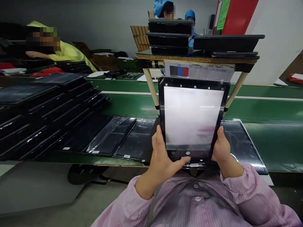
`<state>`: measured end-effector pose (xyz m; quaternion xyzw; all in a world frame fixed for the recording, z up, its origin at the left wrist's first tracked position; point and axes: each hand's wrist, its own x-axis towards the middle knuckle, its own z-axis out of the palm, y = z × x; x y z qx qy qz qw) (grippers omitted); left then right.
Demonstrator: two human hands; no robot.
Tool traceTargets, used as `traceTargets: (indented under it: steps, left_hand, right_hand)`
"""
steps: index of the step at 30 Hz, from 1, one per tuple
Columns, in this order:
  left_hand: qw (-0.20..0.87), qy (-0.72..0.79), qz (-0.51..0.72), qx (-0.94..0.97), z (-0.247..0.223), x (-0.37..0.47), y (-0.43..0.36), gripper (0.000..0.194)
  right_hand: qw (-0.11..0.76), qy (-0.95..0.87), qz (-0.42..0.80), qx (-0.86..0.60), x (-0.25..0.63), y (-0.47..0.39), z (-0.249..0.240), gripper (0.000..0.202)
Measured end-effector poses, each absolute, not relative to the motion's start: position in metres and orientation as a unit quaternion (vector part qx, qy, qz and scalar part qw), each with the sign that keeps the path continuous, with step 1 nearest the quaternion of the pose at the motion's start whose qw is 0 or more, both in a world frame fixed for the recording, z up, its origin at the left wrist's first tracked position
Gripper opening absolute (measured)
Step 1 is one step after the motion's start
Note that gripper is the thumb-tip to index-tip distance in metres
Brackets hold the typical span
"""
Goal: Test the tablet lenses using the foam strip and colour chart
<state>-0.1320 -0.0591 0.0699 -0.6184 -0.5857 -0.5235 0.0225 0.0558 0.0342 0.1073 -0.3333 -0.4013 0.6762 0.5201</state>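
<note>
A person in a pink striped buttoned shirt, seen from the head downward, holds up a large black-framed tablet with a bright screen, right of centre in the frame. The screen is mostly blurred white, with a pinkish smear at lower right and small icons along the top.

The left hand is partly closed on the tablet's lower left edge: a finger runs up that side, and the thumb stretches across the bottom of the screen. Whether the thumb presses the glass, I cannot tell. The right hand is curled around the lower right edge, its fingers mostly hidden behind.

A shiny green workbench spans the frame. Left of the tablet lies a row of flat black panels in clear film with small white labels; stacks of dark flat panels fill the middle left. One glossy dark panel lies to the right.

At upper centre, a brown wooden shelf on pale poles carries stacked black trays, with a white printed sheet below its edge. A co-worker in yellow leans over at upper left.
</note>
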Motion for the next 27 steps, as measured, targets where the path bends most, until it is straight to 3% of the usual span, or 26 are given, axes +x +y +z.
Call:
traceTargets:
  steps: [4, 7, 11, 16, 18, 22, 27]
  left_hand:
    - [0.058, -0.622, -0.489, -0.609, 0.069, -0.123, -0.060, 0.145]
    - [0.015, -0.634, -0.522, -0.570, 0.069, -0.117, -0.060, 0.138]
    - [-0.066, -0.630, -0.561, -0.533, 0.072, -0.115, -0.060, 0.145]
    - [-0.082, -0.621, -0.580, -0.520, 0.076, -0.116, -0.061, 0.144]
    - [-0.124, -0.591, -0.631, -0.487, 0.080, -0.118, -0.061, 0.130]
    - [-0.344, -0.481, -0.745, -0.309, 0.090, -0.130, -0.061, 0.078]
    - [-0.424, -0.460, -0.753, -0.207, 0.099, -0.150, -0.065, 0.070]
  right_hand:
    - [0.535, -0.402, 0.664, -0.334, 0.055, 0.035, 0.108, 0.074]
    - [0.528, -0.441, 0.641, -0.341, 0.056, 0.037, 0.106, 0.075]
    - [0.517, -0.512, 0.592, -0.347, 0.057, 0.040, 0.105, 0.078]
    - [0.516, -0.529, 0.576, -0.350, 0.056, 0.042, 0.103, 0.084]
    - [0.516, -0.516, 0.589, -0.347, 0.057, 0.041, 0.101, 0.085]
    - [0.486, -0.544, 0.585, -0.354, 0.060, 0.035, 0.103, 0.090]
    - [0.484, -0.725, 0.391, -0.294, 0.064, 0.029, 0.137, 0.088]
